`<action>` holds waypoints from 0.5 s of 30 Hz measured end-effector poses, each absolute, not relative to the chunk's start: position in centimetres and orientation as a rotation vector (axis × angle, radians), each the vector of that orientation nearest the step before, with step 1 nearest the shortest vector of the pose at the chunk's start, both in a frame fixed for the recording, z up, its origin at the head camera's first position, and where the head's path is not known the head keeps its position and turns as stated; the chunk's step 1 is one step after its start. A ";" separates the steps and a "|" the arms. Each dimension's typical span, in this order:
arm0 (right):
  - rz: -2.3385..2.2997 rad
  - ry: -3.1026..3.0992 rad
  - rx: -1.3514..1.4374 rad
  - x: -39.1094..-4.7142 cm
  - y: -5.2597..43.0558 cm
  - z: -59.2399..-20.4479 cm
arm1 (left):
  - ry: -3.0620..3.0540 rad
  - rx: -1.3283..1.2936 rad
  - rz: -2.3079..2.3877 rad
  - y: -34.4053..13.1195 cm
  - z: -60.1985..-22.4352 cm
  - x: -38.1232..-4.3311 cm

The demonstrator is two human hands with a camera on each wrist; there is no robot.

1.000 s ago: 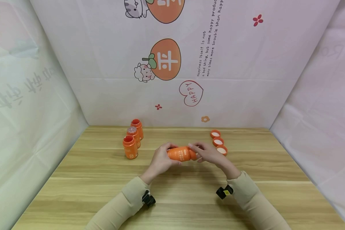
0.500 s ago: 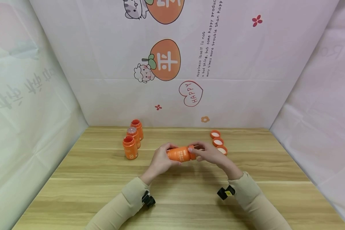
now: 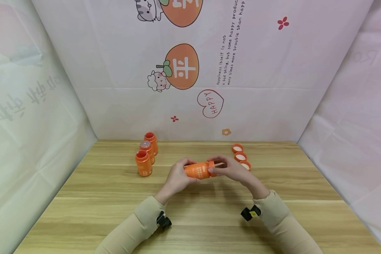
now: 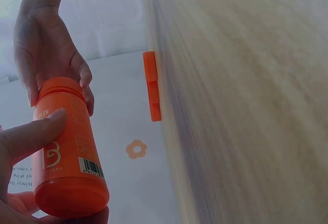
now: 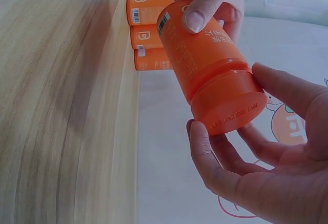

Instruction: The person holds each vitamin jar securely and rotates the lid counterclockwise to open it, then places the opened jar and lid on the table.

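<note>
An orange pill bottle [image 3: 197,170] with white lettering is held on its side above the table. My left hand [image 3: 177,177] grips its body, and in the left wrist view the thumb lies across the label. The fingertips of my right hand [image 3: 233,170] pinch the bottle's orange screw cap [image 5: 229,103] around its edge. In the right wrist view, the thumb is on one side of the cap and curled fingers are on the other. The cap sits on the bottle neck, with a narrow groove showing beneath it.
On the left stand three orange bottles without caps: a front bottle [image 3: 144,165], a middle bottle [image 3: 150,154] topped by silvery foil and a back bottle [image 3: 152,143]. Three orange caps [image 3: 240,156] lie inner side up on the right of the wooden table [image 3: 206,225]. A printed cloth [image 3: 260,102] rises behind.
The right thumb and fingers have shifted around the cap, the thumb now lower on its near side. My right wrist has moved slightly right. The left hand keeps its grip on the bottle.
</note>
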State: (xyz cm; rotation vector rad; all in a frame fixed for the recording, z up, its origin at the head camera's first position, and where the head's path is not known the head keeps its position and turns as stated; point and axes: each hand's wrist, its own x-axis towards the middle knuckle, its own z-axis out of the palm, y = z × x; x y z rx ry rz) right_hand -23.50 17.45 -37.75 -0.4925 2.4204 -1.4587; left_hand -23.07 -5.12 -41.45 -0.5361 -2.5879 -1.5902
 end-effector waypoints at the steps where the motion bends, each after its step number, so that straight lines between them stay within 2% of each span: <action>1: -1.457 2.423 -0.503 -23.5 17.5 -37.8 | -2.588 -0.535 -1.589 -5.1 -41.4 -23.1; 15: -1.528 2.429 -0.612 -23.5 17.4 -37.8 | -2.597 -0.506 -1.618 -5.3 -41.2 -23.0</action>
